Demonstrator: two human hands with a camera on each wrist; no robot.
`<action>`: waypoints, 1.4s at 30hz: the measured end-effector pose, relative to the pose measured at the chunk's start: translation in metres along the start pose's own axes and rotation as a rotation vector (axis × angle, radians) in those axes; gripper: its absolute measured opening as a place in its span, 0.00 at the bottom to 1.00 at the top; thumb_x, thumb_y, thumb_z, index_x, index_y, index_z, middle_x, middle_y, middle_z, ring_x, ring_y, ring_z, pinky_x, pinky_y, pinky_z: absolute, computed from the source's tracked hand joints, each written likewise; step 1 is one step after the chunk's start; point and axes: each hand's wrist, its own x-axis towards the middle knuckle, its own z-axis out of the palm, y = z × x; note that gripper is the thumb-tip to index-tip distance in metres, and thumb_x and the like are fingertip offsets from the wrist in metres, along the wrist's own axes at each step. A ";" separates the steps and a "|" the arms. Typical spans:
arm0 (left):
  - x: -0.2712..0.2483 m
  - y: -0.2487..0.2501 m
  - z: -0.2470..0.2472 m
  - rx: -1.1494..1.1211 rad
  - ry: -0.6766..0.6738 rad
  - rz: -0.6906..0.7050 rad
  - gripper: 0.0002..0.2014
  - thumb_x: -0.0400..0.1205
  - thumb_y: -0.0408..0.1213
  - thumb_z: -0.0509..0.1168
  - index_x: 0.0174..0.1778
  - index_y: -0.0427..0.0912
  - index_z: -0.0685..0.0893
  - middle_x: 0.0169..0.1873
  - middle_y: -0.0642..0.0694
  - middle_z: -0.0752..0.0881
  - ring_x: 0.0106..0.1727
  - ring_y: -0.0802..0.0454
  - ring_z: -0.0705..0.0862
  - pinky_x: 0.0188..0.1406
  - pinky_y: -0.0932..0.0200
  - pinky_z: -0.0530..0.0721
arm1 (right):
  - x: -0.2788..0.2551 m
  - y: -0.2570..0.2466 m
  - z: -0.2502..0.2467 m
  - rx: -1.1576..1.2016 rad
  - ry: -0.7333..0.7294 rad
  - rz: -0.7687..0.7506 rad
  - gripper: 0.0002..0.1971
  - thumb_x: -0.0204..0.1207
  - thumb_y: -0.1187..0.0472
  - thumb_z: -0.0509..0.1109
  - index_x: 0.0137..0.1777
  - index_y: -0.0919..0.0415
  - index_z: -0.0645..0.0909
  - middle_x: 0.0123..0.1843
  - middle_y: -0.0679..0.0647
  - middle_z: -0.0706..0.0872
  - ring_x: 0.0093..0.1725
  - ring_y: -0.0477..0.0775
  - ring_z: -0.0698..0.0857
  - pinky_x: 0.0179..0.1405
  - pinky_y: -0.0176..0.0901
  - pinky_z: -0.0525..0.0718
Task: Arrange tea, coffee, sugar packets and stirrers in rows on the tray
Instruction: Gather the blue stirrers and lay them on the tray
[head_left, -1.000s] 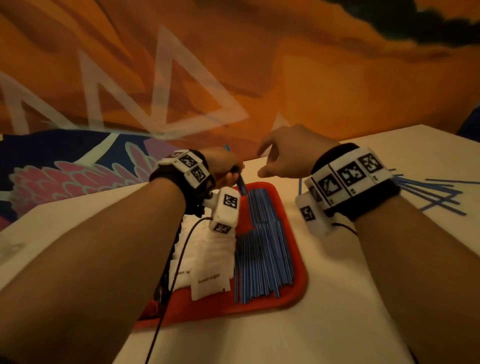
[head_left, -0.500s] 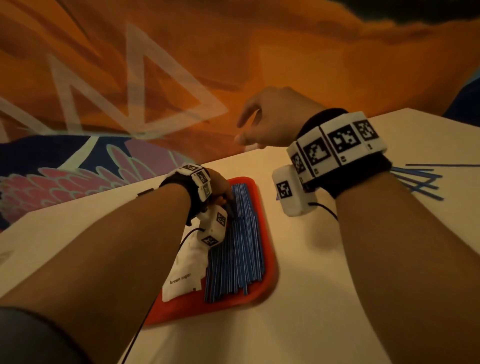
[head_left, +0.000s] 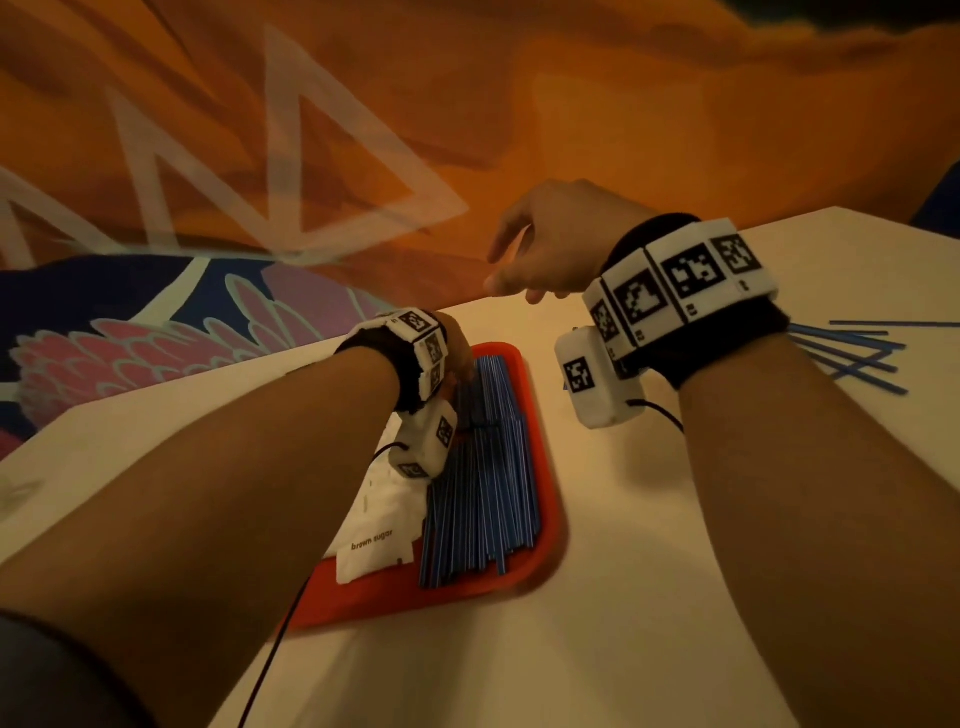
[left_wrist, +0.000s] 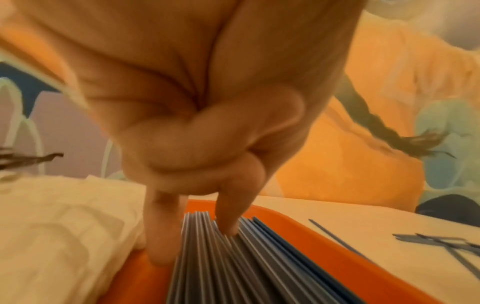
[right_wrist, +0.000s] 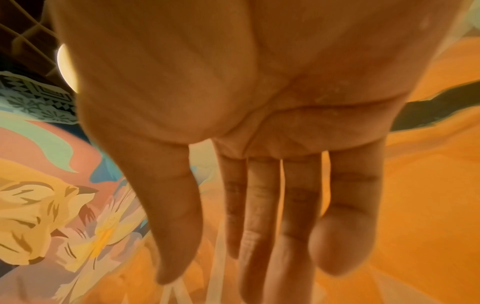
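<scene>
My left forearm (head_left: 218, 499) hides most of the sugar packets (head_left: 382, 525) beside the stirrers (head_left: 483, 493).

Red tray (head_left: 543, 499): smooth moulded plastic with a faint sheen along the rim. Blue stirrers (head_left: 483, 499), lower centre of the head view: thin, flat, matt strips, plastic or card impossible to tell, pale along their edges in the left wrist view. White sugar packets (head_left: 382, 525): matt paper, lightly crinkled, printed "brown sugar". Pale table (head_left: 623, 597): smooth and matt. Wrist bands (head_left: 685, 283): hard white plastic blocks with printed black-and-white markers over black, soft-looking cloth. Loose stirrers (head_left: 852, 353) at right edge: same matt blue. Painted wall (head_left: 467, 104): flat, matt colour.
</scene>
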 end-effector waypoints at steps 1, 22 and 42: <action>-0.002 0.000 -0.003 -0.008 0.014 0.000 0.14 0.81 0.38 0.75 0.29 0.43 0.82 0.35 0.46 0.90 0.18 0.61 0.81 0.18 0.70 0.78 | 0.001 0.001 0.001 0.000 -0.006 0.002 0.17 0.75 0.48 0.77 0.62 0.52 0.85 0.40 0.45 0.89 0.35 0.39 0.87 0.29 0.36 0.79; -0.140 -0.108 -0.035 0.123 0.026 0.051 0.13 0.83 0.43 0.71 0.55 0.37 0.89 0.38 0.46 0.88 0.32 0.54 0.82 0.32 0.63 0.81 | -0.032 -0.085 0.134 -0.556 -0.503 -0.166 0.17 0.72 0.46 0.80 0.55 0.53 0.87 0.51 0.49 0.89 0.50 0.49 0.85 0.37 0.37 0.82; -0.164 -0.139 -0.028 0.090 0.082 0.166 0.16 0.85 0.43 0.68 0.64 0.36 0.86 0.60 0.41 0.88 0.50 0.48 0.82 0.59 0.55 0.83 | -0.038 -0.097 0.154 -0.545 -0.467 0.035 0.16 0.72 0.50 0.80 0.54 0.58 0.86 0.52 0.51 0.89 0.54 0.52 0.86 0.58 0.47 0.87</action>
